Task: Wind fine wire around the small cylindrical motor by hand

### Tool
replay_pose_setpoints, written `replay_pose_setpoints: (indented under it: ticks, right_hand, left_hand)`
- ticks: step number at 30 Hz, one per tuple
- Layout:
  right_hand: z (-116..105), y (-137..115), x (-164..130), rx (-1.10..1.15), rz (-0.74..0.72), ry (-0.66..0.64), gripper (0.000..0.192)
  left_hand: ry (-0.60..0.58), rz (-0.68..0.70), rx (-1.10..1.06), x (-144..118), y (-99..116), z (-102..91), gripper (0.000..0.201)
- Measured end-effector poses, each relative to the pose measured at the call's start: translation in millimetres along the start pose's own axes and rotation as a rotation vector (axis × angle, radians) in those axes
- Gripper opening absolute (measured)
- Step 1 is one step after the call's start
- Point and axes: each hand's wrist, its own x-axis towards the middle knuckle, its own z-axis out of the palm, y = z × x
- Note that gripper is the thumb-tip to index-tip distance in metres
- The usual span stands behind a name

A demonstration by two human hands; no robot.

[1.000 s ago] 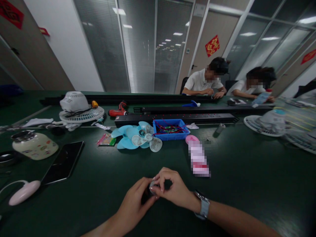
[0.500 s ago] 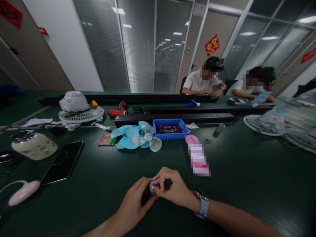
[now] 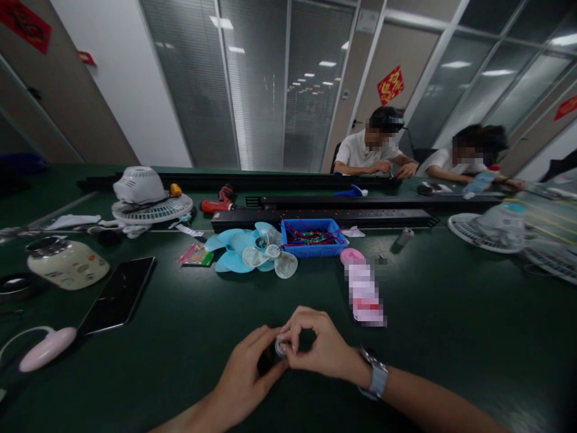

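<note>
Dark green tabletop (image 3: 180,325) extends beneath and ahead of the fingers. Left hand (image 3: 246,368): fingers curl around a small round grey part (image 3: 279,347), mostly hidden between both sets of fingertips. Right hand (image 3: 318,349): thumb and forefinger pinch its exposed end. Beyond the left fingers lie blue fan blades (image 3: 238,248); beyond the right, a blue bin (image 3: 315,249) holds wires (image 3: 313,236).

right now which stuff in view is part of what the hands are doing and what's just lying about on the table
Part of the handwork:
- small round object, partly hidden
- left hand, holding it
- right hand, touching it

Apparently just lying about:
- blue fan blades
- blue bin of wires
- red drill
- dark-screened device
</note>
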Motion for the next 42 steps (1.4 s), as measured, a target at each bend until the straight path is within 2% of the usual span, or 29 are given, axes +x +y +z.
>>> replay_pose_setpoints:
  ticks: [7, 11, 17, 21, 26, 30, 35, 42]
  right_hand:
    - [-4, 2, 3, 0.024, 0.009, -0.049, 0.021]
    - [-4, 1, 3, 0.066, 0.091, -0.049, 0.025]
    - [0, 4, 3, 0.243, 0.217, -0.030, 0.029]
    - [-3, 1, 4, 0.099, 0.118, -0.055, 0.026]
    - [-12, -4, 7, -0.019, -0.033, -0.171, 0.023]
    - [-15, -5, 10, 0.013, -0.002, -0.234, 0.021]
    - [-14, -3, 8, -0.002, 0.047, -0.195, 0.018]
    - [-12, 2, 7, 0.054, 0.034, -0.189, 0.019]
  left_hand:
    - [-0.018, -0.009, 0.010, -1, 3, -0.9, 0.032]
    - [-0.030, -0.009, 0.000, -1, 3, -0.9, 0.032]
    - [-0.044, -0.028, 0.009, 0, 2, -0.2, 0.029]
    - [-0.041, -0.024, -0.004, 1, 3, -0.4, 0.024]
    - [-0.045, -0.031, 0.002, 0, 4, -0.5, 0.016]
    - [-0.048, -0.038, 0.013, 0, 1, 0.5, 0.014]
    - [-0.035, -0.020, 0.021, -1, -1, 1.4, 0.027]
    - [-0.030, 0.003, 0.018, -2, 2, 0.7, 0.024]
